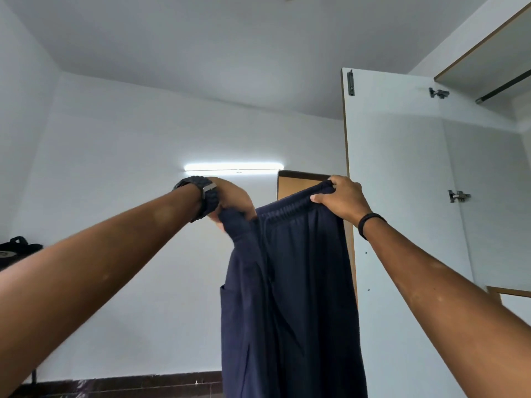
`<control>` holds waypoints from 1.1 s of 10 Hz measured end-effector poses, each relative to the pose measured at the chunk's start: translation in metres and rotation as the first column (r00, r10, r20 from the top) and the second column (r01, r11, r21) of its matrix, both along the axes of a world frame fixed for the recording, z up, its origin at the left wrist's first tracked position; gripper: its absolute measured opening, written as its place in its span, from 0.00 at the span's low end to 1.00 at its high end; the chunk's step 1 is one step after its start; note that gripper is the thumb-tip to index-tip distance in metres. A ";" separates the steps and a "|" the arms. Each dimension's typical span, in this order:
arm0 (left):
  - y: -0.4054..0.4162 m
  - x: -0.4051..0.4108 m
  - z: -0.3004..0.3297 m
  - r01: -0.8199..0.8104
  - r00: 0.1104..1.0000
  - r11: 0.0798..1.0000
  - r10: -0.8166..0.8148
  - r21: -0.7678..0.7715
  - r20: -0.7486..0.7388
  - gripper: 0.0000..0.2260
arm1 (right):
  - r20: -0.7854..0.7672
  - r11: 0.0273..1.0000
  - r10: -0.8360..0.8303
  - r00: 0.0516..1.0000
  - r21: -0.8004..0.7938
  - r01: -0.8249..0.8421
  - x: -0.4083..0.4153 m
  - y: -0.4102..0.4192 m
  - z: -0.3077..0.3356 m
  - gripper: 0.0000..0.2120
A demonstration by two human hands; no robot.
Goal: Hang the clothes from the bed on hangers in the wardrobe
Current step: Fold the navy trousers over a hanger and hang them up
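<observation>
Both hands, left hand (230,201) and right hand (343,199), grip the elastic waistband of dark navy fabric trousers (290,297) hanging beside the open white wardrobe door (402,168).

One view only here, head-mounted, and it's tilted well upward: the ceiling (201,38) fills the top of the wide-angle picture. Both forearms reach up and away from the lens, close at the bottom corners, with the left hand (230,201) and right hand (342,198) near mid-frame. Straight ahead is the far wall with its tube light (233,167); on the right the open wardrobe door (402,182) stands close.
</observation>
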State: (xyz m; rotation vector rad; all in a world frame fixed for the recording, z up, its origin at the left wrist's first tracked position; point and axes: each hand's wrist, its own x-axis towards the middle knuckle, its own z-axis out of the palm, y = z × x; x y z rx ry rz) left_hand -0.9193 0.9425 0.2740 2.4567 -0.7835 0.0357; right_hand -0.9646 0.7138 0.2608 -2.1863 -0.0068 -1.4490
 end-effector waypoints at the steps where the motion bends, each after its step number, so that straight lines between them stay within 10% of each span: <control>1: -0.006 0.003 0.010 -0.050 0.997 0.986 0.059 -0.161 0.052 0.08 | -0.001 0.997 0.079 0.997 -0.021 -0.079 0.002 0.015 0.003 0.17; 2: -0.003 0.011 0.019 -0.027 0.974 0.955 0.091 -0.295 0.207 0.09 | -0.027 0.982 0.188 0.982 -0.021 -0.188 0.002 0.029 0.008 0.25; 5: -0.026 0.004 0.047 -0.037 0.944 0.758 -0.186 -0.651 -0.271 0.09 | -0.002 0.921 0.388 0.922 -0.022 -0.388 -0.007 0.060 0.024 0.10; 7: -0.032 -0.002 0.067 0.014 0.963 0.752 -0.188 -0.659 -0.195 0.11 | -0.049 0.799 0.600 0.798 0.079 -0.596 -0.014 0.062 0.024 0.23; 8: -0.035 0.003 0.080 0.077 0.965 0.676 -0.235 -0.733 -0.116 0.03 | -0.140 0.880 0.463 0.875 -0.042 -0.473 -0.013 0.057 0.026 0.34; 9: -0.044 0.005 0.089 0.126 0.947 0.523 -0.315 -0.843 -0.054 0.03 | -0.002 0.945 0.011 1.000 -0.327 -0.011 -0.004 0.046 0.040 0.24; 10: -0.051 0.008 0.092 0.187 0.904 0.365 -0.428 -0.912 0.014 0.05 | 0.118 0.939 0.002 0.993 -0.343 0.039 -0.001 0.033 0.061 0.11; 11: -0.048 0.024 0.092 0.342 0.891 0.412 -0.427 -0.844 0.153 0.13 | 0.114 0.972 0.157 0.981 -0.191 -0.133 0.003 0.020 0.079 0.06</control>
